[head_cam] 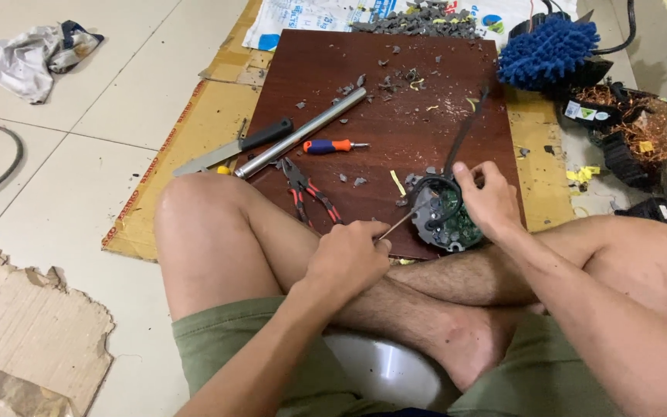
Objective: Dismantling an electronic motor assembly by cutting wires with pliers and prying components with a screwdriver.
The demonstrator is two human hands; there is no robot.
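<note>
I sit cross-legged at a dark brown wooden board (395, 116). My right hand (486, 199) grips a round grey device housing (441, 220) with a green circuit board inside, resting at the board's near edge. A dark cable rises from the housing toward the back. My left hand (347, 259) is closed on a thin screwdriver (397, 225) whose tip points into the housing's left rim.
On the board lie red-handled pliers (308, 193), an orange-and-blue screwdriver (332, 146), a metal tube (301, 132), a black-handled knife (233, 149) and grey plastic scraps (418, 22). A blue mop head (546, 48) and copper wire junk (631, 127) lie right. Cardboard lies underneath and at left.
</note>
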